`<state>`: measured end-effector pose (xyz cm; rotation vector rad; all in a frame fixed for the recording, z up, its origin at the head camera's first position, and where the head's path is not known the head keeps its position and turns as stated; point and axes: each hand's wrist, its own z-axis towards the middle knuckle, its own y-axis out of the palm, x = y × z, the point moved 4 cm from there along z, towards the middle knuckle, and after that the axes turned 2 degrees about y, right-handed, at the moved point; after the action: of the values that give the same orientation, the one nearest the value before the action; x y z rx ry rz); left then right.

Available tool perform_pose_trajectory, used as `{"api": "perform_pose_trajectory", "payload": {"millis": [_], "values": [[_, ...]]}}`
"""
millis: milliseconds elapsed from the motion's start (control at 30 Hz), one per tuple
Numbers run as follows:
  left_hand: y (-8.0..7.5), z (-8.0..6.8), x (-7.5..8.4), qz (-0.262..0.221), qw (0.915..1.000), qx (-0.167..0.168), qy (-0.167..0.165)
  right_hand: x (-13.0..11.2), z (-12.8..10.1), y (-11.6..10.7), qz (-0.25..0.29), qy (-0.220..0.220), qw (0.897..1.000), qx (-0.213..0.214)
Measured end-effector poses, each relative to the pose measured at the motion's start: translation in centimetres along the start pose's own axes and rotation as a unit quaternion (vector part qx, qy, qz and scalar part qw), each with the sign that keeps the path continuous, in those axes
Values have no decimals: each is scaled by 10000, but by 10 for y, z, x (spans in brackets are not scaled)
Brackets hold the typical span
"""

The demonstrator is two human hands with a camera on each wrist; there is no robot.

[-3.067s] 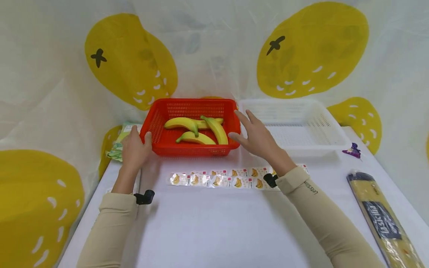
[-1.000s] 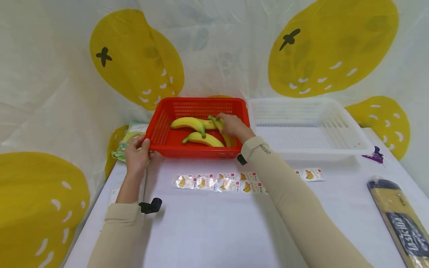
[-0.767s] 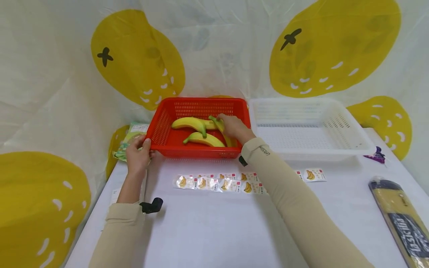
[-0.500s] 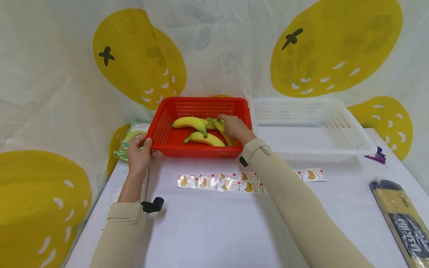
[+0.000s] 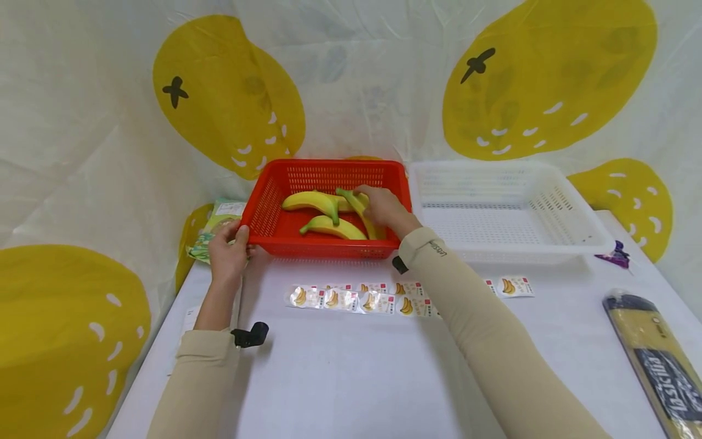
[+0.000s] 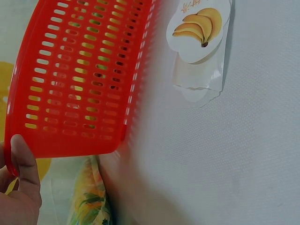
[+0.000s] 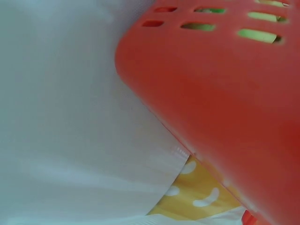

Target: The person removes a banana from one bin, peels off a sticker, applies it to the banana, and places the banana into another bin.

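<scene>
The near-left corner of the red perforated plastic basket (image 5: 326, 210) is gripped by the left hand (image 5: 228, 257), thumb on the rim. Inside it, the right hand (image 5: 386, 209) is closed around one green-tipped yellow banana (image 5: 359, 209), not yet lifted clear. Two more bananas (image 5: 320, 213) lie left of that one. Right of the red basket, the white plastic basket (image 5: 504, 210) holds nothing; in front, a strip of banana stickers (image 5: 356, 299) lies untouched.

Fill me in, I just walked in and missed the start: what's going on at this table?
A person is working at a red basket of bananas. The left hand holds the basket's near left corner, and the right hand reaches inside and grips one banana. Two other bananas lie beside it. An empty white basket sits to the right, and a strip of banana stickers lies in front.
</scene>
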<state>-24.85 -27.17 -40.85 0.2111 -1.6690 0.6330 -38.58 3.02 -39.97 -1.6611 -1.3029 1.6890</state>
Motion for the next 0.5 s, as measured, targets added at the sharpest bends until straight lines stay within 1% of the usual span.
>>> {"api": "perform_pose_trajectory", "payload": {"millis": [333, 500], "values": [[1, 0, -1, -6, 9999, 0, -122, 0, 0, -4, 268, -209, 9994, 32], [1, 0, -1, -9, 9999, -9, -160, 1, 1, -7, 607, -296, 9977, 83]]}}
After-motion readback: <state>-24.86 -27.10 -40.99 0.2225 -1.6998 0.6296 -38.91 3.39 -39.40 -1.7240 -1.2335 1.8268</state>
